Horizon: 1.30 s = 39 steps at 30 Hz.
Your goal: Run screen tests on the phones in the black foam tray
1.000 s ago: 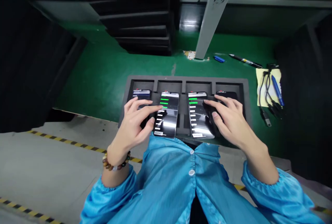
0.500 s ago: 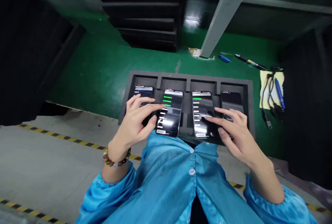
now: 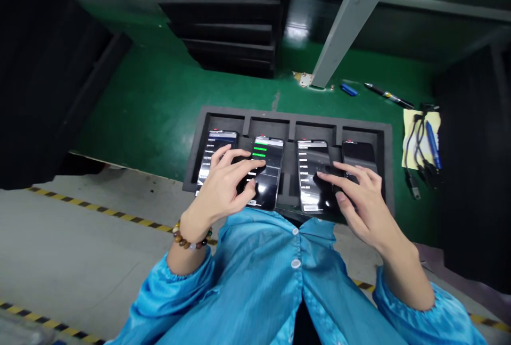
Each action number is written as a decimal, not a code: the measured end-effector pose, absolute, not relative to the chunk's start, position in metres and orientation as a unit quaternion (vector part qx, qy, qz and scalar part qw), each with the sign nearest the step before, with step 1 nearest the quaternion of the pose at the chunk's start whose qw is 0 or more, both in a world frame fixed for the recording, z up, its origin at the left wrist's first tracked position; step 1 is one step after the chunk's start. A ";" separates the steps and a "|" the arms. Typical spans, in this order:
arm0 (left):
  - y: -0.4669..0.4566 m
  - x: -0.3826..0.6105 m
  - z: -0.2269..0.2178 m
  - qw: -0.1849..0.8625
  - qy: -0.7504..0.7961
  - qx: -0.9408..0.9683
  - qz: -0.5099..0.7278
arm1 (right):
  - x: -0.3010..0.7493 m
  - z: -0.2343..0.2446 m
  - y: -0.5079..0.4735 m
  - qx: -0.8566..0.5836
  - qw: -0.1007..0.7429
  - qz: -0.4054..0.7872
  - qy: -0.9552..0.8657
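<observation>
Several smartphones lie side by side in a dark foam tray with compartments. My left hand is open, its index fingertip on or just over the lit screen of the second smartphone, which lists green and white lines. Partly under that hand is the leftmost smartphone, also showing a list. My right hand is open, index fingertip at the screen of the third smartphone, whose visible lines are white. Its other fingers cover part of the rightmost smartphone, mostly dark. Neither hand grips anything.
On the green tabletop, a blue cap and a black pen lie behind the tray. To the right, cables and a blue pen rest on yellow paper. A grey post and stacked black trays stand behind.
My left hand has moved right, further over the second smartphone, uncovering more of the leftmost one. The third smartphone's list has shifted and its green line is gone. My right hand has barely moved.
</observation>
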<state>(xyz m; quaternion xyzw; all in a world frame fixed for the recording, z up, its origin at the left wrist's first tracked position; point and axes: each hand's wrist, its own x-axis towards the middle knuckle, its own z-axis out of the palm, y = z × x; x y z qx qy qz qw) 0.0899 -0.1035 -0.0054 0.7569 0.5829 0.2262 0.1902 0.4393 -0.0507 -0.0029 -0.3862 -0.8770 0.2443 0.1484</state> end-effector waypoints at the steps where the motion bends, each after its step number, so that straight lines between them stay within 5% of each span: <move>1: -0.103 0.090 -0.005 0.188 0.581 0.758 0.228 | 0.441 -0.002 -0.052 -0.376 0.156 0.245 -0.880; 17: -0.140 0.029 -0.001 0.092 0.654 0.697 0.279 | 0.351 0.002 -0.061 -0.276 0.145 0.296 -0.903; 28: -0.154 0.010 -0.010 0.081 0.680 0.669 0.289 | 0.330 -0.006 -0.040 -0.349 0.116 0.236 -0.899; 39: -0.158 0.002 -0.012 0.093 0.694 0.653 0.290 | 0.334 0.003 -0.058 -0.273 0.124 0.284 -0.911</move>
